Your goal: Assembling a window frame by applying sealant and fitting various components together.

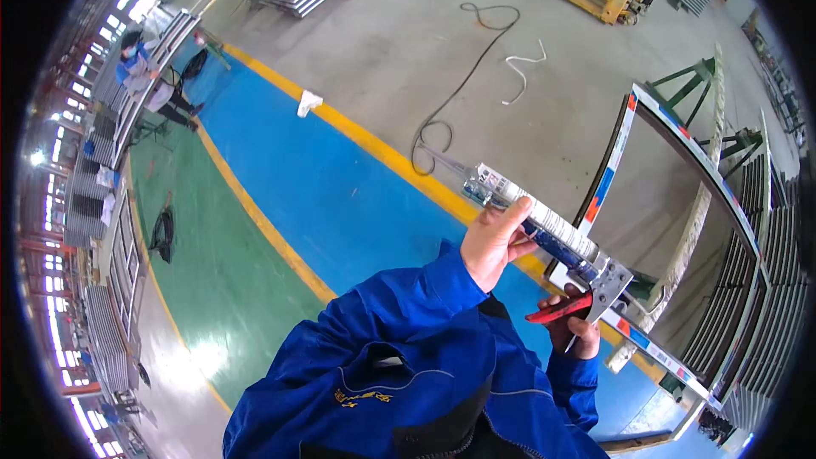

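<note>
The left hand (490,248) clasps the white cylindrical cartridge (557,227) of a metal caulking gun (610,282), the right hand (564,333) its red handle (557,310), near a striped-edge rectangular frame (598,191); smooth blue floor (323,178) spreads leftward.

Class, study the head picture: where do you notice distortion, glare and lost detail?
Head view: fisheye bends the long yellow floor stripe; head view: glare whitens part of the green floor; head view: corners go black, the distant co-worker looks small and soft, the caulking gun clearer.
</note>
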`<state>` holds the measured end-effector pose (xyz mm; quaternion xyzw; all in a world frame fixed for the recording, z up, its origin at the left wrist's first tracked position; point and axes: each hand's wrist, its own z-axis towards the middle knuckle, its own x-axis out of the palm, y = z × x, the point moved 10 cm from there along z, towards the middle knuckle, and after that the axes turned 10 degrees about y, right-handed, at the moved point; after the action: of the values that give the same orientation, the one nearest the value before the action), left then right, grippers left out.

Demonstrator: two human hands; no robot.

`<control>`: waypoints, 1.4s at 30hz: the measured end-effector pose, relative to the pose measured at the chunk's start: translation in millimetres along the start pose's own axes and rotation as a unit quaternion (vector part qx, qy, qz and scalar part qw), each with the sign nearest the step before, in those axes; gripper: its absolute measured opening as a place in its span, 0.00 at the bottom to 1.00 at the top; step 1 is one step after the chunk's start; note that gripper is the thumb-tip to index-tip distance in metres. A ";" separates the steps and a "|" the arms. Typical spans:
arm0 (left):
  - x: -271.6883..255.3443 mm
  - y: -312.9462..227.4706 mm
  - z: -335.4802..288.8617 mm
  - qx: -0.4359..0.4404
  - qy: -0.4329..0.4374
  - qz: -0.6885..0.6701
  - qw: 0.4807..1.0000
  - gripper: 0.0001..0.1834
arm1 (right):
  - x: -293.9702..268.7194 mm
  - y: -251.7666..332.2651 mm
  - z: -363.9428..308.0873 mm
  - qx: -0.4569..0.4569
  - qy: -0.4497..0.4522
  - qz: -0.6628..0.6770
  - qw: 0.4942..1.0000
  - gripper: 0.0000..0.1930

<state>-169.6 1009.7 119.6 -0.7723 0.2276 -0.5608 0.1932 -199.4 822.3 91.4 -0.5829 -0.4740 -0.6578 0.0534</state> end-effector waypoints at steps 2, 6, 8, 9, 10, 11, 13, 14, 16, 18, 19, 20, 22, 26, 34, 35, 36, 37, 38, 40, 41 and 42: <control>1.2 0.9 27.5 -0.038 0.010 0.036 0.999 0.14 | -7.8 4.1 16.2 -0.031 -0.025 0.033 0.999 0.29; 12.0 -15.0 76.4 -0.056 0.008 0.064 0.996 0.11 | -13.7 14.9 49.7 -0.071 -0.032 0.073 0.994 0.29; 36.7 -25.0 100.9 -0.082 0.073 0.081 0.991 0.08 | -15.6 25.3 63.3 -0.087 -0.049 0.080 0.992 0.32; 47.5 -26.6 114.0 -0.079 0.104 0.074 0.989 0.08 | -15.5 33.0 69.1 -0.108 -0.054 0.105 0.987 0.32; 54.8 -26.3 125.9 -0.074 0.131 0.068 0.986 0.09 | -18.6 37.9 74.2 -0.126 -0.055 0.131 0.982 0.32; 60.6 -27.1 137.0 -0.086 0.149 0.091 0.981 0.11 | -20.9 45.6 78.5 -0.140 -0.067 0.142 0.978 0.33; 60.4 -20.3 157.1 -0.136 0.157 0.142 0.968 0.15 | -26.1 64.2 83.8 -0.177 -0.091 0.149 0.969 0.34; 51.2 -16.1 165.8 -0.165 0.149 0.160 0.962 0.16 | -30.3 72.0 87.9 -0.196 -0.099 0.150 0.964 0.34; 34.5 -15.2 180.2 -0.219 0.185 0.162 0.944 0.17 | -44.4 91.0 87.8 -0.237 -0.142 0.128 0.953 0.35; 13.7 -17.2 193.2 -0.277 0.224 0.166 0.920 0.17 | -54.6 111.5 85.7 -0.293 -0.160 0.118 0.935 0.35; -4.1 -23.4 200.7 -0.298 0.213 0.165 0.916 0.16 | -58.7 121.9 84.6 -0.317 -0.182 0.102 0.925 0.35; -20.5 -29.4 208.6 -0.318 0.203 0.164 0.911 0.16 | -61.6 133.1 82.2 -0.341 -0.205 0.085 0.914 0.36; -55.3 -44.6 231.5 -0.336 0.179 0.163 0.910 0.15 | -72.8 149.3 78.1 -0.389 -0.237 0.052 0.889 0.36; -112.0 -68.5 276.3 -0.364 0.121 0.157 0.910 0.14 | -90.8 170.6 84.4 -0.432 -0.293 0.023 0.853 0.33; -109.2 -52.3 353.2 -0.434 0.065 0.236 0.867 0.12 | -145.4 182.4 108.6 -0.408 -0.337 0.100 0.843 0.29; -105.6 -48.6 360.2 -0.438 0.063 0.232 0.866 0.12 | -155.0 186.0 108.9 -0.405 -0.345 0.110 0.840 0.29; -103.5 -45.0 367.1 -0.441 0.056 0.238 0.864 0.12 | -165.3 189.7 107.9 -0.403 -0.346 0.119 0.839 0.29; -102.7 -47.9 380.0 -0.433 0.037 0.262 0.862 0.12 | -174.6 192.9 111.5 -0.399 -0.344 0.131 0.840 0.30; -101.7 -49.9 391.6 -0.425 0.018 0.286 0.859 0.12 | -184.4 195.8 114.4 -0.395 -0.340 0.144 0.841 0.30; -99.6 -46.1 398.5 -0.432 0.003 0.293 0.853 0.12 | -200.6 203.8 118.4 -0.390 -0.318 0.162 0.849 0.31; -102.6 -46.7 402.0 -0.433 -0.022 0.314 0.845 0.12 | -205.5 207.4 120.2 -0.378 -0.319 0.166 0.853 0.31; -105.5 -48.9 407.0 -0.433 -0.047 0.334 0.836 0.13 | -210.5 210.1 122.5 -0.366 -0.320 0.169 0.858 0.32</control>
<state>197.1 1127.4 -56.1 -0.6791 0.6824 -0.2695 0.0250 85.5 690.3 21.4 -0.8099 -0.0846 -0.5420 -0.2076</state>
